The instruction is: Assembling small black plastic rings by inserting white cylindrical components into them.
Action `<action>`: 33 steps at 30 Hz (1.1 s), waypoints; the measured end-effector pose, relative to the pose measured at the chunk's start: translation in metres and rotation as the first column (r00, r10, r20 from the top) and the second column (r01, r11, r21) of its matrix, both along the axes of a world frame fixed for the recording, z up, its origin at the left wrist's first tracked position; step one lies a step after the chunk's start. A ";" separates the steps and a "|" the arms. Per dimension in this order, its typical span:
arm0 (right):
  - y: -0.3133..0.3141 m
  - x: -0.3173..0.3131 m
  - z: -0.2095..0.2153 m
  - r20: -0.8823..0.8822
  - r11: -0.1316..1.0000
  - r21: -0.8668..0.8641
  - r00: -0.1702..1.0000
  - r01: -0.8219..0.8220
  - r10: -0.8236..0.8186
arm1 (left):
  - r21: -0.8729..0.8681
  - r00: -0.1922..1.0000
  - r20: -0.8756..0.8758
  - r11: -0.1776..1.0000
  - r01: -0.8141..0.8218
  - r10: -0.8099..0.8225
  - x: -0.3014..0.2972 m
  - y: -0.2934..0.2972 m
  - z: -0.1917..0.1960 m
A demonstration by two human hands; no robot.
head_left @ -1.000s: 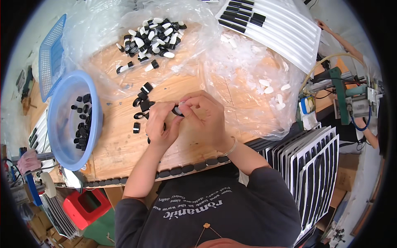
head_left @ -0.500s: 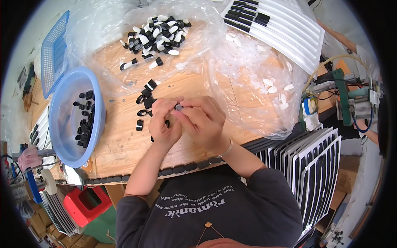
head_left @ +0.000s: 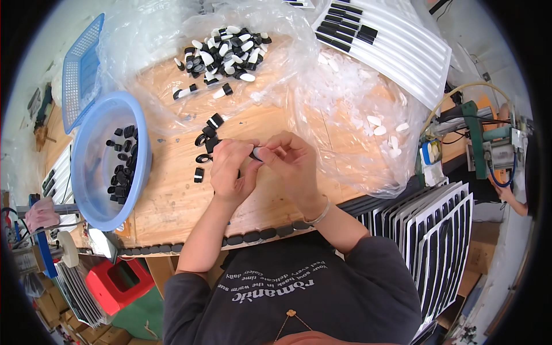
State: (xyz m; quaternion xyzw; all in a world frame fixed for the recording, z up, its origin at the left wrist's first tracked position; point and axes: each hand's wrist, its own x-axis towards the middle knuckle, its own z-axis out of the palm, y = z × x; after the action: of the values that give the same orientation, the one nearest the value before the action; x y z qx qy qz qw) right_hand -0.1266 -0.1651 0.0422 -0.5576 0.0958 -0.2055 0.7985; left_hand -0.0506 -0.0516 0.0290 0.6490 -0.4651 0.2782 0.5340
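Broadly, a wooden table fills the middle, its near edge lined with dark rounded pads. Clear plastic sheeting spreads over its far and right parts. At the upper right lies a ridged white tray bearing black strips. Toward the left stands a round blue basin with small black parts inside, and just beyond it a blue perforated basket leans on its side. A heap of black-and-white pieces sits on the sheeting, well beyond the hands. Both the left hand and the right hand are drawn narrow, thumbs and fingertips meeting on one small dark piece above the table; its exact shape is mostly hidden. Loose black pieces lie just beside the left hand.
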 end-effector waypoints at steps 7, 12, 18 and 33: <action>-0.002 0.005 0.006 -0.026 0.967 0.225 0.991 -0.122 0.131 | -0.063 0.995 0.018 0.993 0.097 -0.096 0.006 0.005 -0.004; -0.014 0.004 -0.006 -0.120 0.873 0.392 0.925 -0.289 0.360 | -0.003 0.994 0.053 0.995 0.095 -0.095 0.005 0.006 0.001; -0.014 0.012 0.009 -0.142 0.866 0.416 0.921 -0.279 0.364 | -0.053 0.984 -0.101 0.988 0.144 -0.149 0.009 0.010 -0.010; -0.044 0.010 0.008 -0.135 0.909 0.271 0.922 -0.317 0.362 | -0.186 0.412 -0.851 0.920 0.345 -0.327 0.017 0.019 -0.014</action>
State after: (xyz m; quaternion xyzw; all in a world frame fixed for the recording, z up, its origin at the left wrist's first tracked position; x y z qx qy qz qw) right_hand -0.1170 -0.2086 0.0500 -0.4797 0.0940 0.0023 0.8724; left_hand -0.0336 -0.0331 0.0147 0.5974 -0.2539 -0.2047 0.7326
